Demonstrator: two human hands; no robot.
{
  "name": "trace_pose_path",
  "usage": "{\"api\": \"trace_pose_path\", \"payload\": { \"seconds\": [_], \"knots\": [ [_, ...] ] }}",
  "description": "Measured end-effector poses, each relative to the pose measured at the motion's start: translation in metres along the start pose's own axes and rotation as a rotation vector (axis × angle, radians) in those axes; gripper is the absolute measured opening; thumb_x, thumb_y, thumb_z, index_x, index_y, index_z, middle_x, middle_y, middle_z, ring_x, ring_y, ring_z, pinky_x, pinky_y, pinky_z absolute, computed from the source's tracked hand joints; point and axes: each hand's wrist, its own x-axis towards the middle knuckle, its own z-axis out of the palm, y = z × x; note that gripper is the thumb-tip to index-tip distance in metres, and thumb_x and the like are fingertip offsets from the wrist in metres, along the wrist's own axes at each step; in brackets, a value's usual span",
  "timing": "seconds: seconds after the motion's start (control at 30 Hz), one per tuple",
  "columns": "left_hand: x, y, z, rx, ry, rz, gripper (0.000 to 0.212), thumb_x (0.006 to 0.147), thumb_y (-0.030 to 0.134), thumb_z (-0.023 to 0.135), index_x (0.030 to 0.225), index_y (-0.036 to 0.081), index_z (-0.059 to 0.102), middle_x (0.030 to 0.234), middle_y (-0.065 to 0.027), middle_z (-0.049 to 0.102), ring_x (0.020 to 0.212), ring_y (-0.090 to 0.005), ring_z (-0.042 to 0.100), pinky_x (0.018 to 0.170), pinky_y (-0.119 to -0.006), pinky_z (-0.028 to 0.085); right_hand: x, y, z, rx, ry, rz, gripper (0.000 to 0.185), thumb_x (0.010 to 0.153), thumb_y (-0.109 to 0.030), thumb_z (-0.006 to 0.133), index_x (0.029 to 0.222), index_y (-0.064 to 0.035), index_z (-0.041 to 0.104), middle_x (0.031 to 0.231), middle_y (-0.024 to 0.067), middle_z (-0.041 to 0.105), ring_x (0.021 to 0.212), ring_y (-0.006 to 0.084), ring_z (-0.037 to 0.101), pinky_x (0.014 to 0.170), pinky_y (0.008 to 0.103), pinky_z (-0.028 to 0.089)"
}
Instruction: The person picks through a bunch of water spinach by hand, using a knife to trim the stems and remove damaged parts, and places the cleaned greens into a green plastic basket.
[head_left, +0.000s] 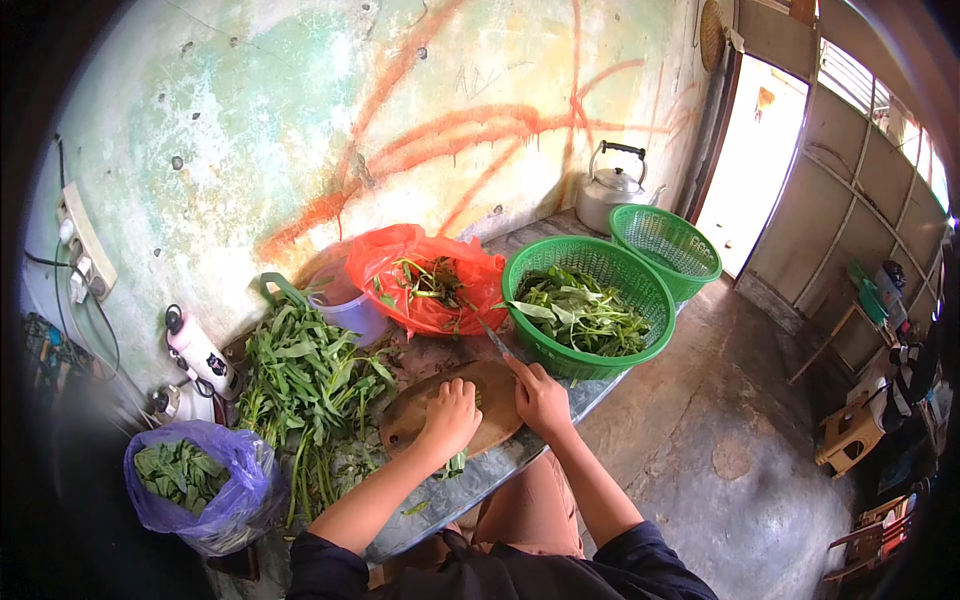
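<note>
My right hand (543, 399) grips a knife (493, 337), its blade angled up and away to the left, over the right side of an oval wooden cutting board (411, 411). On the board, my left hand (453, 417) is closed over a small bunch of leafy greens (453, 466); leaf ends poke out under the wrist, and the rest is hidden by the fingers. A large heap of long-stemmed greens (307, 367) lies left of the board. Beyond my right hand, a green plastic basket (660, 352) holds cut leaves and stems.
An open red plastic bag (386, 247) with stems sits behind the board, beside a translucent purple container (352, 319). At left are a purple bag (255, 480) of leaves and a pink bottle (202, 352). A second green basket (667, 240) and a metal kettle (609, 201) stand at the back right.
</note>
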Motion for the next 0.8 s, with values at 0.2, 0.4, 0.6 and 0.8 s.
{"api": "trace_pose_path", "payload": {
  "seconds": [0.2,0.4,0.6,0.8],
  "knots": [
    [-0.001,-0.014,0.011,-0.035,0.077,0.061,0.029,0.085,0.016,0.062,0.106,0.001,0.05,0.101,-0.017,0.057,0.097,-0.034,0.057,0.08,-0.041,0.053,0.001,-0.002,-0.001,0.003,-0.008,-0.005,0.045,0.086,-0.007,0.057,0.129,-0.0197,0.059,0.089,0.0092,0.06,0.076,0.0309,0.064,0.064,0.0406,0.052],
    [-0.003,-0.014,-0.006,-0.235,-0.054,0.01,0.029,0.086,0.017,0.065,0.106,0.001,0.052,0.104,-0.02,0.057,0.1,-0.0387,0.055,0.088,-0.045,0.046,0.0,0.0,-0.002,0.006,0.005,-0.017,0.045,0.086,-0.006,0.057,0.129,-0.0195,0.059,0.088,0.0093,0.06,0.075,0.0311,0.064,0.064,0.0406,0.052],
    [-0.001,-0.017,-0.001,-0.146,-0.09,0.038,0.028,0.085,0.019,0.067,0.1,0.001,0.053,0.101,-0.0187,0.058,0.099,-0.0371,0.056,0.087,-0.045,0.047,0.001,-0.002,-0.001,0.014,0.004,-0.016,0.045,0.085,-0.007,0.057,0.129,-0.0201,0.059,0.088,0.0092,0.059,0.075,0.0311,0.063,0.064,0.0405,0.052],
    [-0.003,-0.005,-0.008,-0.033,-0.047,0.086,0.026,0.085,0.02,0.067,0.096,0.002,0.052,0.096,-0.0159,0.059,0.097,-0.0325,0.058,0.081,-0.04,0.052,0.0,0.0,-0.002,0.025,0.017,-0.018,0.045,0.086,-0.007,0.058,0.128,-0.0206,0.059,0.087,0.0094,0.059,0.074,0.0315,0.063,0.063,0.041,0.052]
  ]
}}
